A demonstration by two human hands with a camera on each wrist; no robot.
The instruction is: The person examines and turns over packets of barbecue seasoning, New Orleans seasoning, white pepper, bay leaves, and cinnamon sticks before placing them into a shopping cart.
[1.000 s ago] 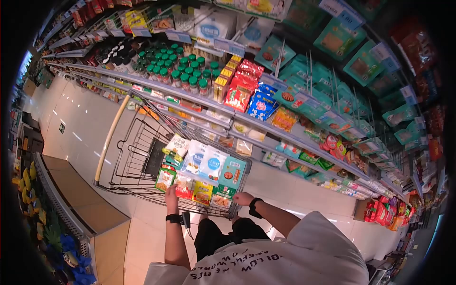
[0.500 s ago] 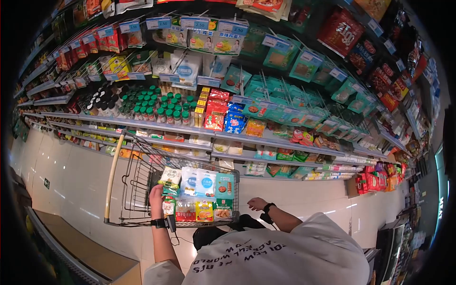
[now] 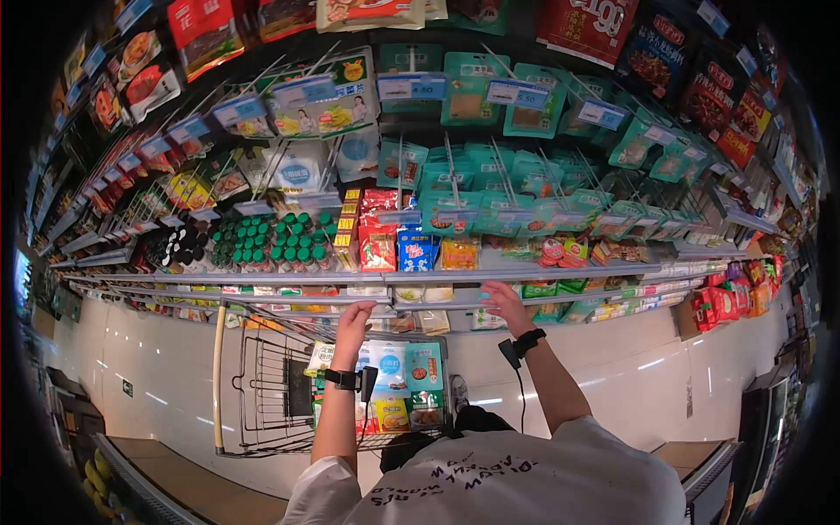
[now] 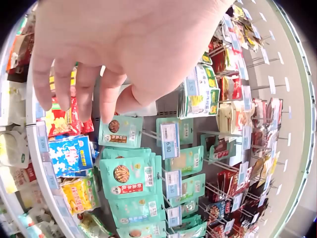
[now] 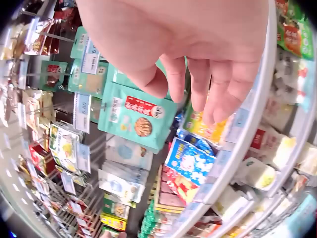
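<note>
Both hands are raised in front of a store shelf. The left hand [image 3: 353,325] is above the cart in the head view, its fingers loosely bent and holding nothing. In the left wrist view that hand [image 4: 119,49] hangs before teal pouches [image 4: 124,173] and blue packets [image 4: 72,154]. The right hand [image 3: 507,308] is to its right, fingers spread and empty. In the right wrist view this hand [image 5: 183,54] is nearest a teal pouch [image 5: 136,116] and a yellow packet [image 5: 202,123]; touching cannot be confirmed.
A wire shopping cart [image 3: 217,376] stands below, holding several packets, among them a teal one [image 3: 423,367] and a white one [image 3: 388,366]. Green-capped jars [image 3: 293,249] and red packets [image 3: 378,248] stand on the shelf. Hanging packs with price tags [image 3: 411,87] are above.
Both hands have risen from the cart area toward the shelf, the left leaving the packets in the cart. The head view has turned and moved closer to the shelf.
</note>
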